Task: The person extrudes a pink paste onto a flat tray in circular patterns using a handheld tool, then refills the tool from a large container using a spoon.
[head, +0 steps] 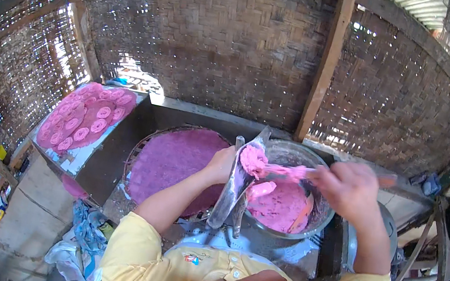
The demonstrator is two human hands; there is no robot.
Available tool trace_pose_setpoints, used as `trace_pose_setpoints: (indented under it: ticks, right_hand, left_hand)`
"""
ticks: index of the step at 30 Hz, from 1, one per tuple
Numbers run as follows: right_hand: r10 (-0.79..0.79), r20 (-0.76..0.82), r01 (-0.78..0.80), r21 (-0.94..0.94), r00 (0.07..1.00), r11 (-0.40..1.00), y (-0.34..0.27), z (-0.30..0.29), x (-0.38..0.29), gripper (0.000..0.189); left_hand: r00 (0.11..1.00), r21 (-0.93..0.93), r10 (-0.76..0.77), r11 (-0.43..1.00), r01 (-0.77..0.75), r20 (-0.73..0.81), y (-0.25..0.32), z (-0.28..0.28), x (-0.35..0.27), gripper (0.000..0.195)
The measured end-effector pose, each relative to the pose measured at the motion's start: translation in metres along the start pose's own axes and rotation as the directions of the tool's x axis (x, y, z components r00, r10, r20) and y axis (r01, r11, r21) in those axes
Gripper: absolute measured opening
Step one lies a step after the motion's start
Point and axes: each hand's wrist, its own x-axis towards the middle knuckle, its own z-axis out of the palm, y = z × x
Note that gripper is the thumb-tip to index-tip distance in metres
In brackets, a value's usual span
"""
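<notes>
My left hand grips the upper part of a two-armed wooden hand press, which stands tilted over the left rim of a large metal basin. A lump of pink dough sits at the press's opening. Blurred by motion, my right hand is closed around the handle of a dough-coated spatula or spoon, whose tip touches that lump. Below, the basin holds a mass of pink dough. An orange flat utensil leans in it along the right side.
Left of the basin lies a round woven tray covered with purple mesh or cloth. Farther left, several pink dough rosettes rest on a pink sheet over a raised box. Crumpled cloth and plastic lie near my left side. A woven bamboo wall rises behind.
</notes>
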Motion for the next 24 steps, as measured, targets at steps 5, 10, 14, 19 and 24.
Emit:
trace_pose_setpoints:
  ticks: [5, 10, 14, 19, 24]
  right_hand:
    - [0.113, -0.079, -0.109, 0.055, 0.99, 0.992, 0.018, -0.008, 0.002, 0.024]
    - [-0.076, -0.006, 0.077, 0.052, 0.997, 0.996, 0.009, 0.006, 0.008, 0.016]
    - [-0.218, 0.013, 0.218, 0.02, 0.976, 0.976, -0.02, 0.042, 0.014, 0.011]
    - [-0.122, -0.019, 0.123, 0.049, 0.992, 0.991, -0.003, 0.048, -0.004, 0.016]
    - [0.279, -0.099, -0.258, 0.187, 0.955, 0.948, 0.022, 0.049, -0.022, 0.019]
  left_hand:
    - [0.998, 0.026, -0.013, 1.0, 0.012, 0.066, 0.015, 0.0, -0.001, 0.041]
    - [0.991, 0.066, 0.129, 0.989, -0.131, 0.032, 0.021, 0.011, -0.003, 0.038]
    - [0.988, 0.146, 0.132, 0.979, -0.142, 0.079, 0.021, 0.027, 0.007, 0.034]
    - [0.987, 0.108, 0.007, 0.994, -0.025, 0.162, 0.017, 0.011, 0.01, 0.033]
    - [0.999, -0.659, -0.008, 0.751, 0.039, 0.051, -0.084, 0.058, 0.039, 0.032]
